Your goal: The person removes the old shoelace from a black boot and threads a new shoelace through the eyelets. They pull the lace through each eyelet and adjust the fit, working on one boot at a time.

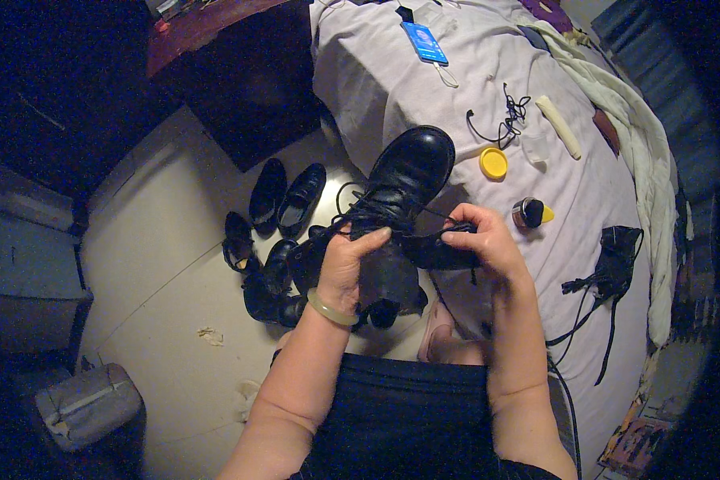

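Observation:
A black leather lace-up boot point(412, 166) is held up in front of me, its rounded toe pointing away. My left hand point(346, 264), with a pale green bangle at the wrist, is closed round the boot's left side, thumb lying over the opening near the laces. The laces point(388, 204) hang loose in loops across the front. At the boot's right side my right hand point(482, 240) has thumb and forefinger pinched together on a black lace point(434, 210). The boot's open shaft point(388, 276) faces me, and its heel is hidden.
Several black shoes point(300, 200) stand on the tiled floor to the left. On the bed's pale sheet point(568, 264) lie a phone point(424, 43), a tangled black cord point(508, 120), a yellow lid point(493, 163), a small dark jar point(527, 214) and black straps point(612, 260). A grey bin point(90, 406) stands lower left.

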The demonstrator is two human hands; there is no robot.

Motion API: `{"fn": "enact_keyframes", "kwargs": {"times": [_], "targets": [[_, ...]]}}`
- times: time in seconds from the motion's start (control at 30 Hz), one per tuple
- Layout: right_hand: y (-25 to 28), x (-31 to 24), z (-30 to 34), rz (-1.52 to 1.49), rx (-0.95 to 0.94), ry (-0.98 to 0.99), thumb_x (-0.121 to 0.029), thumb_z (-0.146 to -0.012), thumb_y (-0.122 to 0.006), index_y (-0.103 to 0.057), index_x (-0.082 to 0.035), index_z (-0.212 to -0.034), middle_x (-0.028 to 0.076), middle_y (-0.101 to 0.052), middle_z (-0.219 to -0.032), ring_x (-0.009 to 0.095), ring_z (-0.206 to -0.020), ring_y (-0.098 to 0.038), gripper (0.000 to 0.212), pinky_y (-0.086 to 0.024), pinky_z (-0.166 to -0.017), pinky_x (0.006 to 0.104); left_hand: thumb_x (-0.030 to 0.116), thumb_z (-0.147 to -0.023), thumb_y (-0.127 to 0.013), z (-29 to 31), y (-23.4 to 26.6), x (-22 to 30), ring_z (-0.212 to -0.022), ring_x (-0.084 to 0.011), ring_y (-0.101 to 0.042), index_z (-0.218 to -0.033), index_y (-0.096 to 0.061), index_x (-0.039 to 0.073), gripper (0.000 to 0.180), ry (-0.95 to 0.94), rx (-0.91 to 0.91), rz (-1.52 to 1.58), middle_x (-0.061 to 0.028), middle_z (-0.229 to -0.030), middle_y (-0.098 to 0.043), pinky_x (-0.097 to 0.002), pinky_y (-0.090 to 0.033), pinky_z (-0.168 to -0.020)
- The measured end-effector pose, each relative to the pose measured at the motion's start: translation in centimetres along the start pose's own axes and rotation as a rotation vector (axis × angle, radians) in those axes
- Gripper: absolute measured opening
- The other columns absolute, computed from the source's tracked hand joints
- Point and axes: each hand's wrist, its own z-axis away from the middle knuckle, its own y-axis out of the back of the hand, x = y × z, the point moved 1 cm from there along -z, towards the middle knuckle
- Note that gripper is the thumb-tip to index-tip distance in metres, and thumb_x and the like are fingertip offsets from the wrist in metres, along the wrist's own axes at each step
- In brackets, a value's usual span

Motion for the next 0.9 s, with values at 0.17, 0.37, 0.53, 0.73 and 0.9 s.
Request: {"fn": "enact_keyframes", "kwargs": {"times": [0.17,0.37,0.53,0.73,0.9], "targets": [[0.1,0.3,0.0,-0.028,0.044,0.004,-0.008,-0.072,-0.071,-0.060,-0.007,-0.083,-0.002,-0.059,-0.076,0.007,-0.070,-0.055,0.016,-0.043,-0.065,0.0215,-0.005,-0.073,-0.060,-0.4,0.9,-0.8,-0.076,-0.0216,-0.067,-0.108,-0.060,0.000,0.035,-0.043,0.069,-0.144,-0.0120,-0.092,-0.068,-0.0323,-0.055,-0.069],[-0.3,0.1,0.1,-0.019,0.020,0.031,-0.008,-0.073,-0.071,-0.061,-0.006,-0.084,-0.002,-0.061,-0.077,0.007,-0.070,-0.056,0.015,-0.044,-0.065,0.0215,-0.006,-0.072,-0.054,-0.6,0.0,-1.1,-0.076,-0.0156,-0.061,-0.101,-0.061,0.001,0.030,-0.136,0.146,-0.242,-0.0058,-0.088,-0.065,-0.0290,-0.051,-0.069],[0.2,1.0,-0.2,-0.097,0.029,0.021,-0.009,-0.076,-0.071,-0.062,-0.006,-0.084,-0.002,-0.062,-0.078,0.008,-0.072,-0.057,0.012,-0.046,-0.067,0.0234,-0.003,-0.069,-0.060,-0.4,-0.7,-0.8,-0.078,-0.0161,-0.062,-0.104,-0.059,0.001,0.036,-0.100,-0.028,-0.239,-0.0052,-0.091,-0.065,-0.0287,-0.051,-0.073],[1.3,1.4,-0.4,-0.069,0.040,0.019,-0.010,-0.076,-0.071,-0.063,-0.006,-0.084,-0.001,-0.063,-0.079,0.008,-0.075,-0.057,0.012,-0.046,-0.069,0.0241,-0.002,-0.064,-0.070,-0.2,-1.8,-0.2,-0.082,-0.0160,-0.062,-0.108,-0.058,0.001,0.045,-0.078,-0.096,-0.300,-0.0053,-0.095,-0.065,-0.0310,-0.051,-0.078],[1.6,1.5,-0.6,-0.062,0.032,0.033,-0.010,-0.076,-0.072,-0.064,-0.006,-0.084,-0.001,-0.063,-0.080,0.009,-0.075,-0.057,0.013,-0.046,-0.070,0.0242,0.000,-0.065,-0.076,-0.5,-1.8,-0.8,-0.082,-0.0165,-0.062,-0.108,-0.058,0.001,0.046,-0.099,-0.104,-0.327,-0.0060,-0.096,-0.064,-0.0311,-0.052,-0.076]]}}
